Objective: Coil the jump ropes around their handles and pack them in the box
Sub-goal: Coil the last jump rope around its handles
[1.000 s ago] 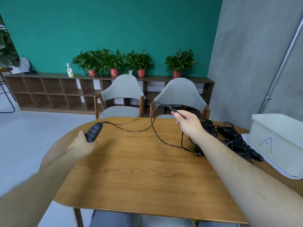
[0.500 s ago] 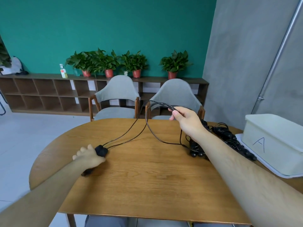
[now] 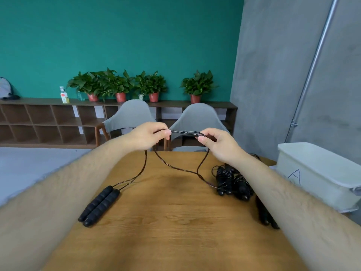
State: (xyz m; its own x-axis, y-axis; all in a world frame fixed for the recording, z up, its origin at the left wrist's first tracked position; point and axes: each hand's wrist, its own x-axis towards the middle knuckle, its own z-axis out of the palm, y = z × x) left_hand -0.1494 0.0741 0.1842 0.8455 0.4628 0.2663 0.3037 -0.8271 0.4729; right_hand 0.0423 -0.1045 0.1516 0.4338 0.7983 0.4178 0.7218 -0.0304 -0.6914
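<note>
The left hand (image 3: 145,136) had dropped the handles (image 3: 99,205) at eight o'clock, joining the right hand (image 3: 218,145) to pinch the folded cord (image 3: 184,132), apparently ready for coiling.

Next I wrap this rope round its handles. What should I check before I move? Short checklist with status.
1. Both hands hold the cord: ok. The left hand and right hand pinch the cord bundle at its ends.
2. Handles paired: ok. The handles lie side by side on the table.
3. Cord free of the coiled ropes: cannot tell. One strand runs down to that pile.
4. Box open: cannot tell. Its top looks covered.
5. Wrapping space: ok. There is bare wood between handles and pile.
</note>
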